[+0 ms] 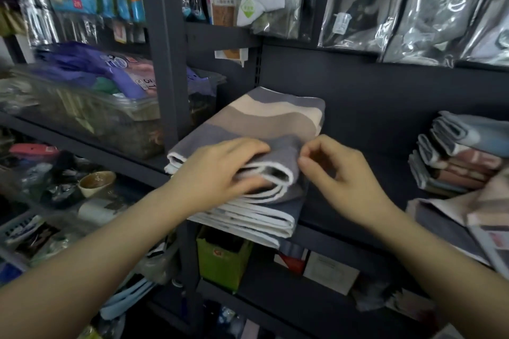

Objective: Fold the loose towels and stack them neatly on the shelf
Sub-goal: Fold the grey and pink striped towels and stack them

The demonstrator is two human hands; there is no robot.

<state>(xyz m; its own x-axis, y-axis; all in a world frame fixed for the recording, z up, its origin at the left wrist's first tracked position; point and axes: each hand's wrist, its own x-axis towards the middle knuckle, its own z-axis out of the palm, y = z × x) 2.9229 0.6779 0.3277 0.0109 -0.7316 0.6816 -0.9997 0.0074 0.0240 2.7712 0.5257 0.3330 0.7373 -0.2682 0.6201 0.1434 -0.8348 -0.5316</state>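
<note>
A folded towel [264, 121] with grey, taupe and cream wavy bands and white edging lies on top of a low stack of folded towels [256, 220] on the dark shelf [366, 173]. My left hand [220, 168] rests flat on the top towel's near end, thumb under the fold. My right hand [338, 170] is beside the towel's right front corner, thumb and forefinger pinched at its edge. A second pile of folded towels [454, 157] sits at the right of the same shelf, and loose towels [468, 217] spill over the shelf edge below it.
A dark upright post [165, 63] stands left of the stack. A clear bin [91, 115] of packaged goods fills the left shelf. Bagged items [413, 8] hang above. A green box [223, 264] and cartons sit on the shelf below.
</note>
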